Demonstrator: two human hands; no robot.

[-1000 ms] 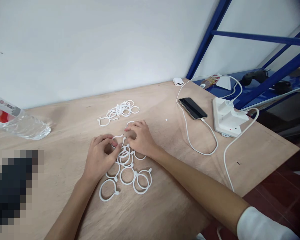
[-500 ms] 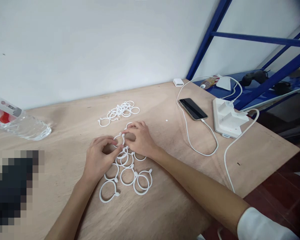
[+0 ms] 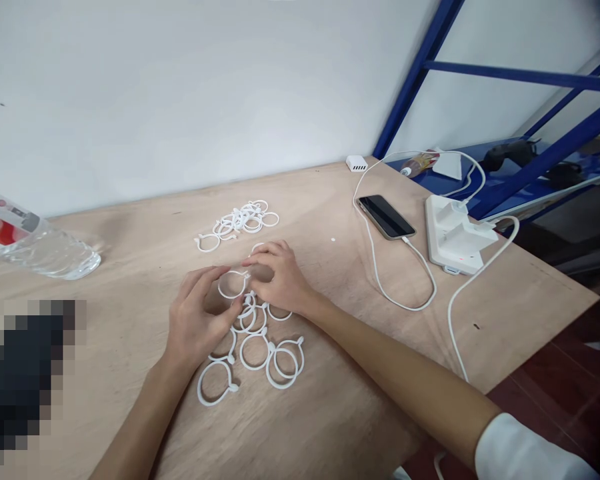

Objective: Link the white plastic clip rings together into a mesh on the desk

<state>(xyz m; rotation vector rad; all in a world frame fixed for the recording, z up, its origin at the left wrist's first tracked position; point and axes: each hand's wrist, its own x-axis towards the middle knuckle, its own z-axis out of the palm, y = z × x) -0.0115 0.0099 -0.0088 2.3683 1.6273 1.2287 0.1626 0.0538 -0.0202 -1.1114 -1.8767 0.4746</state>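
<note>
Between my two hands is a white plastic curtain ring (image 3: 220, 287) with a small knob-like end. My right hand (image 3: 281, 277) pinches it at the knobbed end, its fingertips partly hiding that spot. My left hand (image 3: 199, 310) curves around the ring's left side, index finger at the top rim and thumb near the bottom; the exact contact is hard to see. Several more white curtain rings (image 3: 254, 352) lie loosely below my hands, some overlapping. Another ring (image 3: 257, 247) shows partly behind my right fingers. Farther back sits a tangled pile of similar rings (image 3: 240, 220).
A clear water bottle (image 3: 55, 250) lies at the left. To the right are a phone (image 3: 386, 217) on a white cable (image 3: 375, 270), a power strip (image 3: 440, 247) with plugs, and a white charger block (image 3: 357, 164). A blue metal frame (image 3: 410, 83) stands beyond the wooden table (image 3: 330, 400).
The held ring has turned and shifted slightly left, lying flatter between my hands. My left fingers have spread a little wider around it. My right hand stays nearly in place.
</note>
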